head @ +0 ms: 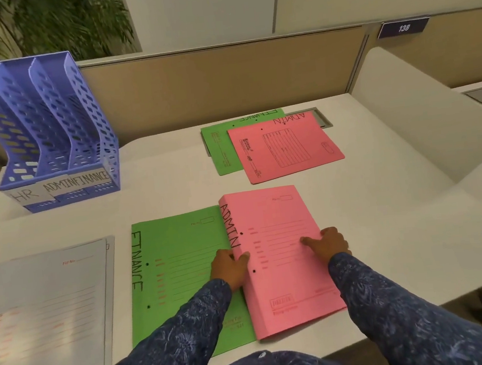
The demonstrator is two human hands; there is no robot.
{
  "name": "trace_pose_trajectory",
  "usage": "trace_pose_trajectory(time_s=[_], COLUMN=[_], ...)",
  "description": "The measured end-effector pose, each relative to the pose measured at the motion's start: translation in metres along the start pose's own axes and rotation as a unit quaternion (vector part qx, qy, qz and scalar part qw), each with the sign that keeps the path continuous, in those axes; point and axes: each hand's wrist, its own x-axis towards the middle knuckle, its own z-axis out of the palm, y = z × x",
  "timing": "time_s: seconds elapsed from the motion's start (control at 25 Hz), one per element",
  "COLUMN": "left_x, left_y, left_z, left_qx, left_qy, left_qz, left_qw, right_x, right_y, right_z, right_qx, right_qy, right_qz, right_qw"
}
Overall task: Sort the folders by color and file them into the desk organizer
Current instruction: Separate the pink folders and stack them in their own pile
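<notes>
Our left hand (228,269) pinching the left edge of the pink cardboard ADMIN folder (287,285), our right hand (329,242) curled on its right edge, blue perforated plastic desk organizer (44,129) far beyond our left hand

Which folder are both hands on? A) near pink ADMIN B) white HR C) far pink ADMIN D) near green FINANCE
A: the left hand grips the left edge and the right hand holds the right edge of the near pink ADMIN folder.
</notes>
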Motion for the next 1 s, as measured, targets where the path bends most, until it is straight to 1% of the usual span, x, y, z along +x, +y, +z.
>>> trace_pose_trajectory(time_s=[0.16,0.28,0.44,0.6,0.68,0.84,1.0], left_x=[-0.001,0.002,0.004,0.003,0.002,0.015,0.044], left_y=[0.006,0.010,0.012,0.014,0.015,0.030,0.058], left_z=[0.015,0.027,0.038,0.039,0.039,0.021,0.001], left_qx=[0.029,0.064,0.128,0.193,0.202,0.232,0.264], left_qy=[0.026,0.009,0.011,0.018,0.021,0.051,0.054], left_qz=[0.026,0.054,0.075,0.069,0.074,0.115,0.126], left_qw=[0.999,0.996,0.989,0.979,0.976,0.965,0.955], right_x=[0.013,0.023,0.032,0.033,0.033,0.038,0.052], right_y=[0.006,0.015,0.024,0.029,0.031,0.031,0.013], right_z=[-0.011,-0.014,-0.016,-0.014,-0.013,-0.018,-0.029], right_qx=[-0.022,-0.033,-0.048,-0.061,-0.049,0.018,0.026], right_qy=[0.056,0.095,0.111,0.120,0.129,0.169,0.159], right_qz=[0.010,0.008,0.001,-0.010,-0.019,-0.058,-0.101], right_qw=[0.998,0.995,0.993,0.991,0.990,0.984,0.982])
